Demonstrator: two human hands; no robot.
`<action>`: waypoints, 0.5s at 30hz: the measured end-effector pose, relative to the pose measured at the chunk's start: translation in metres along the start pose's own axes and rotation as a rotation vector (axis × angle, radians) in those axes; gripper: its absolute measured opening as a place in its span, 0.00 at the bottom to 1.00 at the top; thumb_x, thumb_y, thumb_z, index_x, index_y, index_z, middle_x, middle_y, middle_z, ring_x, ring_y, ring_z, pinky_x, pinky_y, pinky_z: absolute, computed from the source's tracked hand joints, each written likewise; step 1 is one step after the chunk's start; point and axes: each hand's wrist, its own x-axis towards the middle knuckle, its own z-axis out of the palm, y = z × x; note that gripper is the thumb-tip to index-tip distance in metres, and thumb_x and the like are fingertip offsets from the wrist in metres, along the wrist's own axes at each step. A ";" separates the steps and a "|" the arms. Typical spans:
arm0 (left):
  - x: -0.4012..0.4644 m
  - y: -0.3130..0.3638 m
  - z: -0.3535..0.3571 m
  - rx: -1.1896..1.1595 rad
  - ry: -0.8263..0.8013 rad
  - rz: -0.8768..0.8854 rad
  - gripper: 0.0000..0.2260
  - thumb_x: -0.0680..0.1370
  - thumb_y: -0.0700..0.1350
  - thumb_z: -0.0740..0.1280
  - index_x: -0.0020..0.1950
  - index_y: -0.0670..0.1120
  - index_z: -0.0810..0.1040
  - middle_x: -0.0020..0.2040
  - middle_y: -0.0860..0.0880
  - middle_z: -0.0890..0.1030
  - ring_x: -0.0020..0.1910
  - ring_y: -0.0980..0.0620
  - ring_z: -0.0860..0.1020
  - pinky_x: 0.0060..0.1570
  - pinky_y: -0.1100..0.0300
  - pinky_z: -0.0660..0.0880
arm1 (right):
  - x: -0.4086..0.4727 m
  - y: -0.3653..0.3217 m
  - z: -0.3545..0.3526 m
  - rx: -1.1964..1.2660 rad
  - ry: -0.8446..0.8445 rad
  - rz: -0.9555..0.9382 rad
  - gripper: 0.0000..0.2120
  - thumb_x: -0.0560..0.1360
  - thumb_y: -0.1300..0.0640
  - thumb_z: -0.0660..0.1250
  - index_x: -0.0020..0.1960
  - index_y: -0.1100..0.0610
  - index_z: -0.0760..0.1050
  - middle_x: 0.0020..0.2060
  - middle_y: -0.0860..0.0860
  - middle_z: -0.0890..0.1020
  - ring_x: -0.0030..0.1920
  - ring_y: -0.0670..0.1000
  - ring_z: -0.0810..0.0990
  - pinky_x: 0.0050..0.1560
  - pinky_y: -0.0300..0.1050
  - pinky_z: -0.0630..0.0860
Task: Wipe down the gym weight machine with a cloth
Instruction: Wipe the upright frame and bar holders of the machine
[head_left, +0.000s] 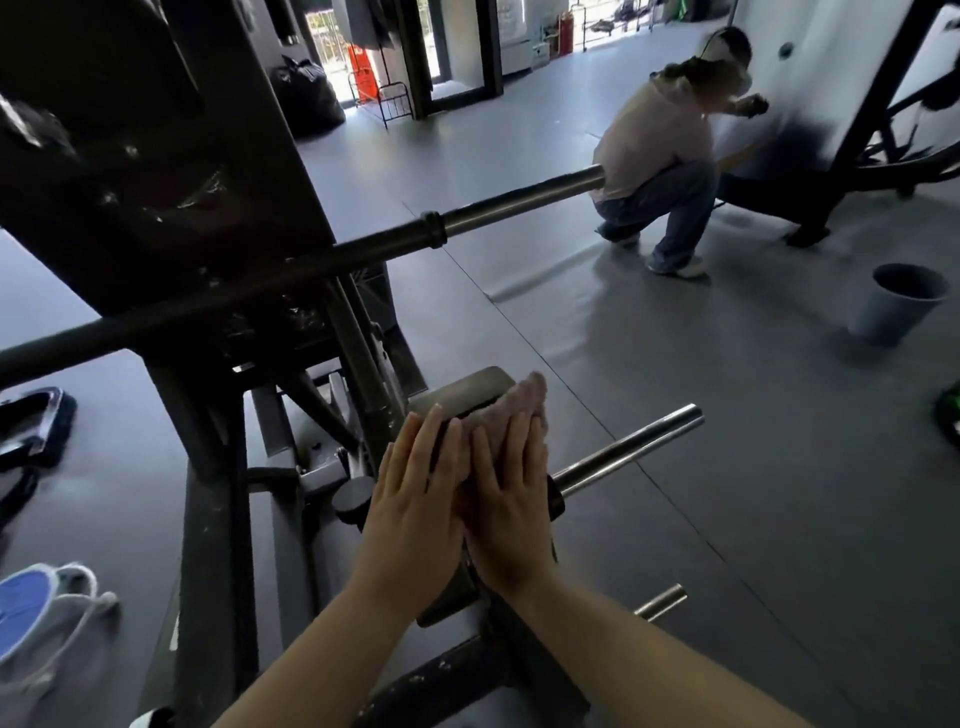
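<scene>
The dark steel-framed gym weight machine (218, 467) fills the left and middle of the head view, its grey padded block (462, 392) low in the middle, and both hands lie side by side on that block, touching along their inner edges. The left hand (415, 499) rests flat with straight fingers. The right hand (511, 499) also lies flat, its straight fingers pressing a pale pinkish cloth (524, 402) against the far right end of the pad; only a small part of the cloth shows past the fingertips. No brand, label or writing can be read anywhere, and the scene is dim and somewhat blurred. A long dark barbell bar with a silver sleeve (363, 249) crosses the frame above the hands, and two short chrome weight pegs (628, 449) jut out to the right of the frame. The floor (675, 415) is smooth grey sheeting with thin seams. On it, at the right, stands a grey round bucket (901, 304). Farther back a person in a pale pink top and blue jeans (660, 161) squats facing a white panel. Bright doorways open at the far end of the room.
</scene>
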 end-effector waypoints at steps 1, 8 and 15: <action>-0.002 0.001 0.000 0.063 -0.009 0.013 0.31 0.75 0.45 0.56 0.77 0.46 0.52 0.75 0.41 0.56 0.74 0.40 0.54 0.69 0.41 0.58 | -0.016 0.002 0.004 0.009 -0.006 0.007 0.33 0.81 0.41 0.52 0.77 0.51 0.38 0.74 0.67 0.55 0.74 0.70 0.50 0.69 0.69 0.58; -0.014 -0.007 -0.002 0.285 -0.052 0.120 0.27 0.74 0.44 0.55 0.74 0.46 0.59 0.76 0.41 0.54 0.75 0.42 0.52 0.73 0.47 0.48 | -0.019 0.002 -0.009 0.178 -0.001 0.028 0.33 0.81 0.41 0.50 0.77 0.49 0.35 0.75 0.66 0.50 0.75 0.68 0.47 0.68 0.70 0.60; -0.014 -0.008 -0.002 0.317 -0.041 0.103 0.35 0.71 0.41 0.64 0.76 0.43 0.54 0.76 0.40 0.54 0.74 0.40 0.55 0.73 0.46 0.50 | 0.031 -0.007 -0.035 0.476 0.214 0.098 0.33 0.82 0.45 0.54 0.78 0.56 0.42 0.74 0.58 0.58 0.73 0.47 0.61 0.69 0.49 0.68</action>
